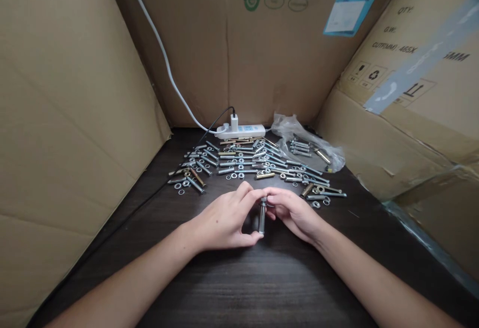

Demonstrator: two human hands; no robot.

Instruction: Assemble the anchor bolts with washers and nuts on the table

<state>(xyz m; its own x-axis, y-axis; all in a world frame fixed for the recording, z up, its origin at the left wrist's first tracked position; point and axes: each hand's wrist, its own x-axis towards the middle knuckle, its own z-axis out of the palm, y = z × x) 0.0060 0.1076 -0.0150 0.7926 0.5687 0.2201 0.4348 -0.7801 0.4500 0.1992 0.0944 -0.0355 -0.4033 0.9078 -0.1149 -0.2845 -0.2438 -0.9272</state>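
Observation:
A silver expansion bolt (262, 218) is held lengthwise above the dark table, its nut end away from me. My left hand (228, 218) is closed on it, the thumb against the near end and the fingers at the far end. My right hand (294, 211) is closed at the far end too, its fingertips around the nut (263, 201). Those fingertips partly cover the nut and any washer there. Beyond my hands lie rows of loose bolts, sleeves, nuts and washers (241, 164), silver and brass-coloured.
A white power strip (247, 131) with a plugged-in charger (234, 122) stands at the back. Its black cable (149, 195) runs down the left side. A clear plastic bag (333, 154) holds more bolts at back right. Cardboard walls (277, 68) enclose the dark table (239, 288).

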